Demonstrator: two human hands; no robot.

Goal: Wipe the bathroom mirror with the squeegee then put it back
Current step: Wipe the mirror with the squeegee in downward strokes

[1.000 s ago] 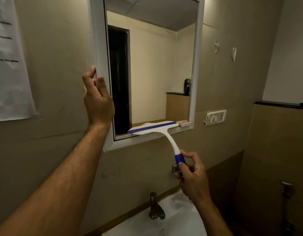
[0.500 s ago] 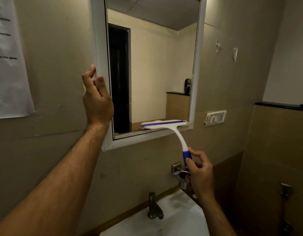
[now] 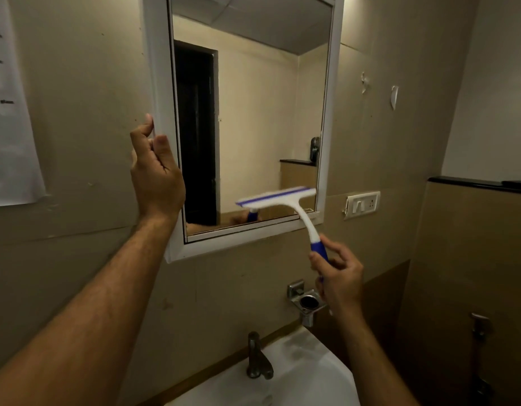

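nearest, at the bottom edge, a white sink (image 3: 317,376) and its dark tap (image 3: 257,358) are seen, with a metal ring holder (image 3: 307,301) fixed to the wall just above them on the right. a little farther, the right hand (image 3: 339,276) is seen below the mirror's lower right corner; the blue grip at the end of the squeegee (image 3: 278,200) handle is pinched between its thumb and curled fingers. from there the white neck is carried up and to the left, and the blade is laid slightly tilted low on the right part of the mirror (image 3: 253,112), close above the bottom of the frame. whether the rubber edge is pressed on the glass or held just off it cannot be told. on the left, the left hand (image 3: 156,171) is closed around the outer edge of the white frame, thumb on the wall side and fingers on the front, so the mirror is steadied.

the squeegee is judged to be light and stiff in its plastic body, with only the blade edge soft. it is best held at the blue grip, where it is held now. a wet handle may be slippery, so a fuller wrap of the fingers would be safer. the glass is fragile, so only even, moderate pressure should be applied.

farther right on the wall, a switch plate (image 3: 361,205) is seen.
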